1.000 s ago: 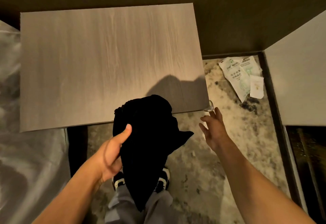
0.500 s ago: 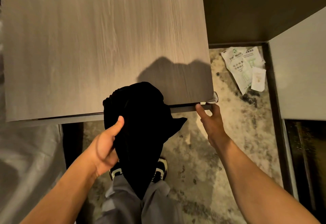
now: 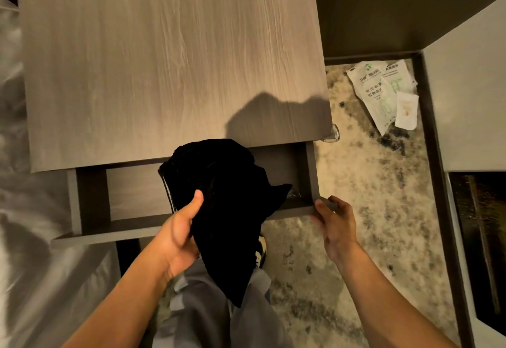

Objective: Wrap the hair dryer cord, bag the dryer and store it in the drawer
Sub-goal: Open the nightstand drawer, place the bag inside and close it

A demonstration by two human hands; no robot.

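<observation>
Head view. Left hand was clamped on a black bag, thumb pressed across its near face; the bag hung bulging above the open drawer, its lower end drooping toward the person's grey trousers. The dryer itself was not visible inside the cloth. Right hand gripped the drawer's front right corner, fingers curled over the edge. The hands were well apart, the bag between them. The drawer stood pulled out from under the wood-grain nightstand top, with its pale floor showing left of the bag. White printed packets lay on the speckled floor, right of the nightstand. Bedding lay at left.
</observation>
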